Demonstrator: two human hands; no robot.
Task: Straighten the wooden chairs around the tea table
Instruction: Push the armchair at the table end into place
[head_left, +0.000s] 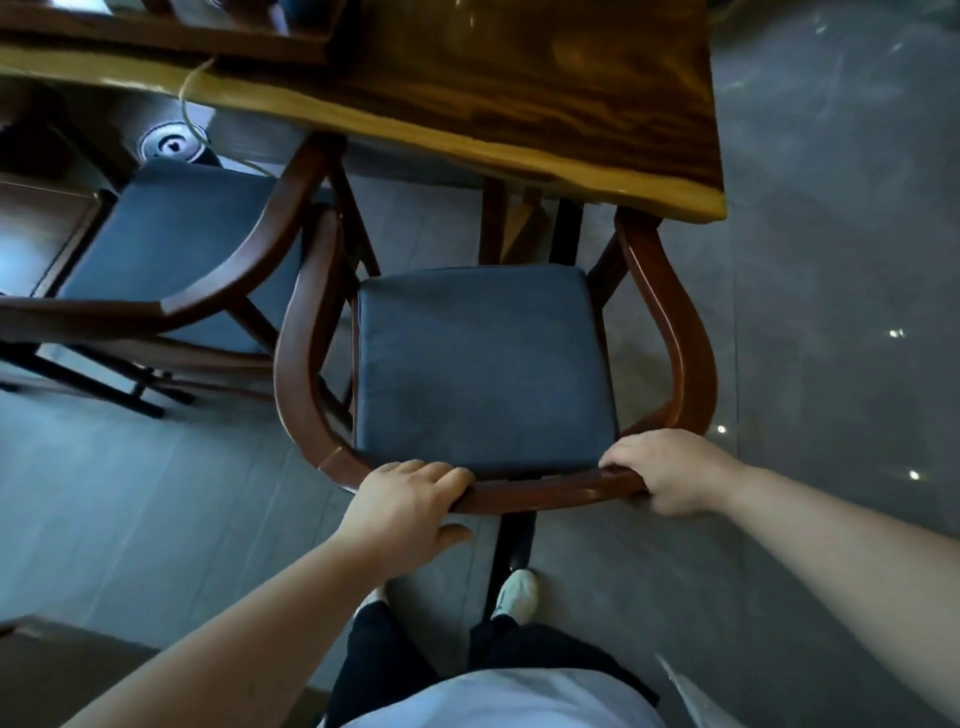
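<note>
A wooden armchair (545, 491) with a curved back rail and a blue-grey seat cushion (483, 364) stands right in front of me, facing the tea table (519, 104). Its arm tips reach the table's near edge. My left hand (402, 506) grips the back rail at its left part, fingers over the top. My right hand (670, 470) grips the same rail at its right corner. A second wooden chair (218, 270) with the same cushion stands to the left, its arm close beside the first chair's left arm.
The dark, glossy table has a yellow live edge and a corner at the right (711, 208). A round floor fitting (171, 145) lies under it at the left. Grey tiled floor (831, 260) stretches to the right. My feet (514, 595) stand just behind the chair.
</note>
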